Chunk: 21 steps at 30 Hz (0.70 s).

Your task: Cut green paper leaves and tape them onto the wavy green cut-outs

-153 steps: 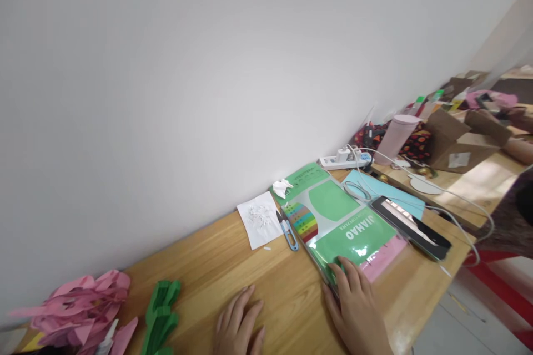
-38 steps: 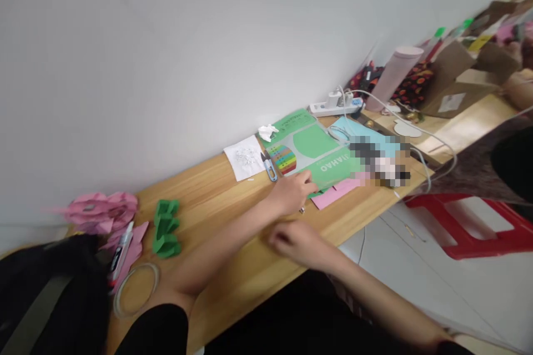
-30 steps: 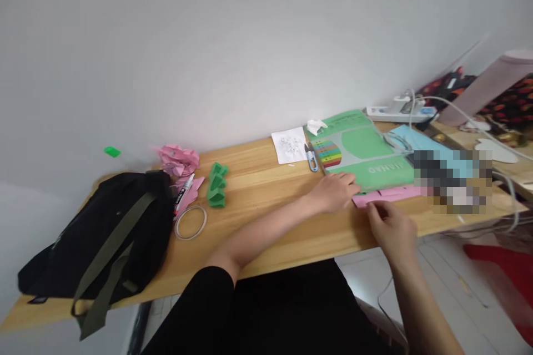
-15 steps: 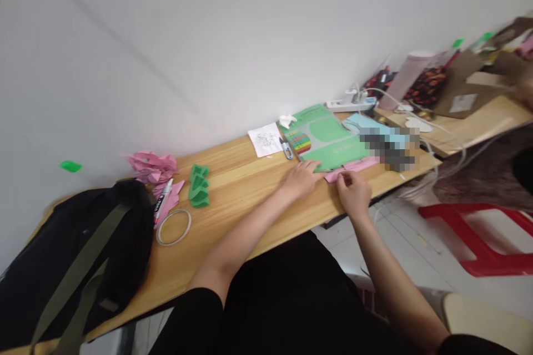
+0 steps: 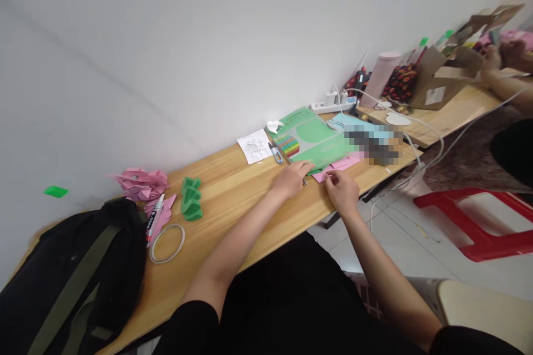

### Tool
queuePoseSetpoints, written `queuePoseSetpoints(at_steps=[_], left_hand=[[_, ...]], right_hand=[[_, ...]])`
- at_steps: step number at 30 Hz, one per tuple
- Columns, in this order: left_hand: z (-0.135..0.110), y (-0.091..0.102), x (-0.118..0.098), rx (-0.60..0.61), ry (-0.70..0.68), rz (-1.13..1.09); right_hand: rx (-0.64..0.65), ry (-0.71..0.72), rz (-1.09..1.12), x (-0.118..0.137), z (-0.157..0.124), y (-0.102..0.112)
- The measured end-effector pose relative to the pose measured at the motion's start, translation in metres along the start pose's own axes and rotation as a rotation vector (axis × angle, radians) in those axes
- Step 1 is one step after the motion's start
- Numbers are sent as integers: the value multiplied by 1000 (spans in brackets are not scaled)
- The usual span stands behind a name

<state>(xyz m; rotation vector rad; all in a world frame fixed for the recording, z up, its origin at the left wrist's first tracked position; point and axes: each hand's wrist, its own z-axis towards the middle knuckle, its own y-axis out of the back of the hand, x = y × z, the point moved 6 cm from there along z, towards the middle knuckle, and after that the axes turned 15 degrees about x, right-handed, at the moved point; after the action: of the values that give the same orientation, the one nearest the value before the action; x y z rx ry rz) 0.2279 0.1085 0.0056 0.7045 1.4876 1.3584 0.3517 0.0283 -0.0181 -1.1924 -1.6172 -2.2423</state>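
Observation:
My left hand (image 5: 295, 178) rests at the near edge of a green printed sheet (image 5: 320, 132), its fingers stretched out over that edge. A small dark metallic object (image 5: 305, 182) shows beside its fingers; its kind is unclear. My right hand (image 5: 343, 191) is closed in a pinch at the near edge of a pink paper strip (image 5: 342, 164). The strip lies along the near side of the green sheet, partly under it. Small blue-handled snips (image 5: 275, 153) lie left of the sheet, beside a white paper (image 5: 252, 146) with small bits on it.
Left on the table are a black bag (image 5: 83, 272), a tape roll (image 5: 167, 244), a glue tube (image 5: 155, 219), crumpled pink paper (image 5: 144, 182) and folded green paper (image 5: 191, 199). A power strip (image 5: 335, 104) stands behind; another person's hands (image 5: 495, 64) are far right.
The view has swung right. My left fingers have come away from the pink strip's left end, and more of the strip shows. My right hand keeps its pinch there.

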Motion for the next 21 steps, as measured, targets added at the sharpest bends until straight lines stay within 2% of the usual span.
queuePoseSetpoints(at_steps=[13,17,21], left_hand=[[2,-1,2,-128,-8,-103],[4,6,6,-185,-5,-133],[6,22,16,-277,27,-180]], right_hand=[[43,-19,-62,4,-1,0],[57,-27,-80,5,0,-1],[72,-40,-95,5,1,-2]])
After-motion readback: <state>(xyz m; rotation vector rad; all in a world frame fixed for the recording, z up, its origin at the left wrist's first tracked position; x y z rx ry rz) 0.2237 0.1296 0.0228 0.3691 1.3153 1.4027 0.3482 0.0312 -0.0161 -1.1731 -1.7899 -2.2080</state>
